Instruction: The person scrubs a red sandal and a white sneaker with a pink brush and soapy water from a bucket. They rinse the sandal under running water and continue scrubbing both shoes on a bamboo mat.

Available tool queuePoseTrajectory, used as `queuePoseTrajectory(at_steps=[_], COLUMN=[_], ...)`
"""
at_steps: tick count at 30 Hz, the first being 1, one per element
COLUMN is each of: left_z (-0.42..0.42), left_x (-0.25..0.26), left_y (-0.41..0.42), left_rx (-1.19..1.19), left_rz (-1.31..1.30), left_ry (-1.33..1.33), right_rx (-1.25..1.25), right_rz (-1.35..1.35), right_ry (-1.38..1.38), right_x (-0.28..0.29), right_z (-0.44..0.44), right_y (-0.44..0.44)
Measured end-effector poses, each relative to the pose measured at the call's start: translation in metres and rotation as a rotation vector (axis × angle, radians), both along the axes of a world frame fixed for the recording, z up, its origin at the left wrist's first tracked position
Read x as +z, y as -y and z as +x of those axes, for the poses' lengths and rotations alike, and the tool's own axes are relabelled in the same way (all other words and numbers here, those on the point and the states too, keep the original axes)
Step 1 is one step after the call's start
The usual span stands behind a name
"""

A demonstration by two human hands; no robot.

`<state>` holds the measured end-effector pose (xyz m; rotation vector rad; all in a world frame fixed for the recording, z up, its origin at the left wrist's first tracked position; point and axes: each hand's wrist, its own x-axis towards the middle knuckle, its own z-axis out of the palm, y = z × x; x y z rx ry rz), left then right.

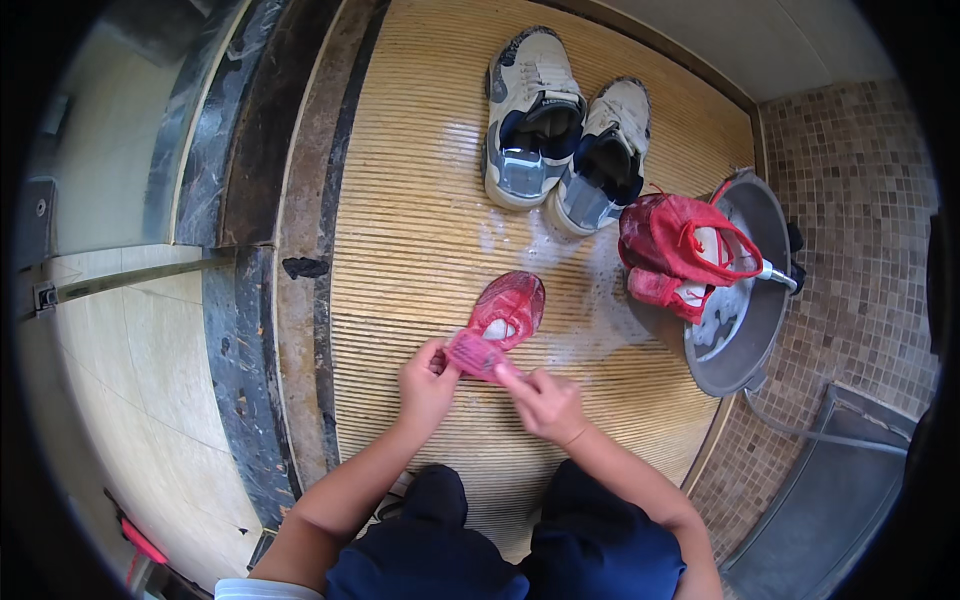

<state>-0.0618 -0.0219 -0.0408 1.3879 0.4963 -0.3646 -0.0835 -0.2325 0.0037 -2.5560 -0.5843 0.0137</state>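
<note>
My left hand (429, 384) and my right hand (549, 405) meet over the ribbed floor, both gripping a small pink piece (472, 354). Its upper face is rough and roughly rectangular; whether it is a scrubbing brush or part of a shoe I cannot tell. Just beyond it lies a wet red soft shoe (517, 300) with a pale insole, its near end partly covered by the pink piece. To the right, more red soft shoes (667, 232) with thin red cords rest across the rim of a grey bucket (772, 202).
Two white-and-grey sneakers (536, 124) stand farther off. Suds wet the yellow ribbed floor (405, 187). Foamy water (720, 319) and a metal spout (776, 276) show in the bucket. A mosaic-tiled wall (847, 225) bounds the right, a dark stone sill (259, 360) the left.
</note>
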Motion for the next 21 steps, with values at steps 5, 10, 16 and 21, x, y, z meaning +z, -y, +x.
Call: queuePoseTrajectory(at_steps=[5,10,16,21], left_z=[-0.003,-0.002,-0.005,-0.007], left_x=[0.002,0.004,-0.002,-0.003], left_y=[-0.003,-0.002,-0.004,-0.003], left_rx=[-0.018,-0.006,0.007,0.007], left_rz=[0.023,0.034,-0.004,0.065], left_ry=[-0.03,-0.024,-0.024,-0.004], right_rx=[-0.145,-0.054,-0.117,-0.151], right_rz=[-0.182,-0.14,-0.248,-0.197], right_ry=[0.035,0.081,0.094,0.091], right_x=[-0.033,-0.006,-0.035,-0.019], right_z=[0.013,0.011,0.019,0.025], right_y=[0.042,0.021,0.048,0.049])
